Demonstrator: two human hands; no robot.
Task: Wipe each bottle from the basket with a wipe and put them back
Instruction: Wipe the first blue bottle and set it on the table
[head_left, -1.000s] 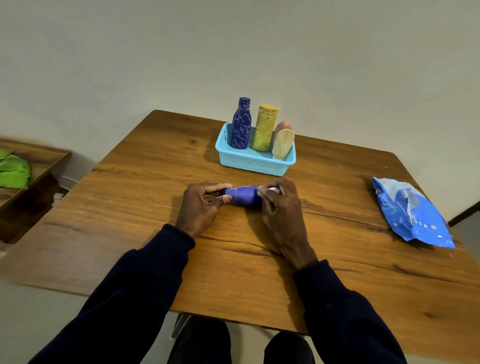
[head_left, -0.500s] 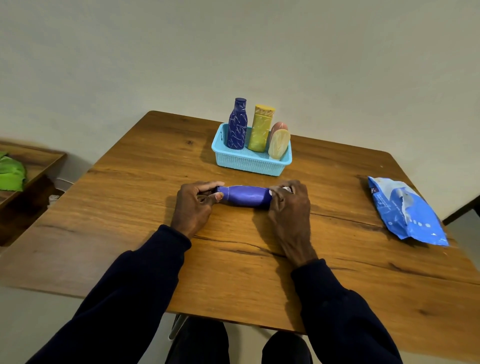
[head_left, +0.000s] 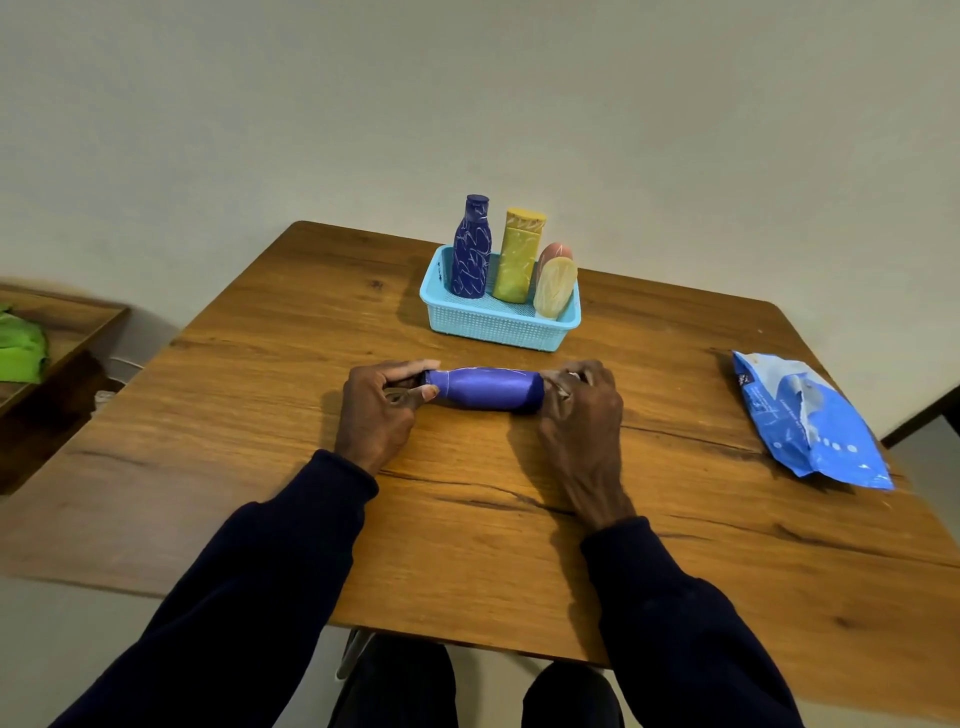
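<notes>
Holds a purple bottle (head_left: 485, 389) flat on its side on the desk (head_left: 467, 545), just in front of the light-blue basket (head_left: 498, 327), neck end to the left. Grips that neck end with the left hand (head_left: 379, 410), thumb and fingers curled round it. Clamps the base end with the right hand (head_left: 582, 410), fingers curled over it (a pale scrap at those fingertips, too small to name for certain). Hands apart from each other, one at either end of the bottle.

In the basket, upright: a dark-blue bottle (head_left: 471, 254) at the left, a yellow bottle (head_left: 517, 260) just beside it, then a pale-yellow bottle (head_left: 555, 288) at the right with a pinkish bottle (head_left: 557, 251) close behind. At the far right of the desk, well apart from the basket: a blue wipe pack (head_left: 810, 421), lying flat. Off to the left, on a low shelf (head_left: 78, 322): a green cloth (head_left: 21, 348).
</notes>
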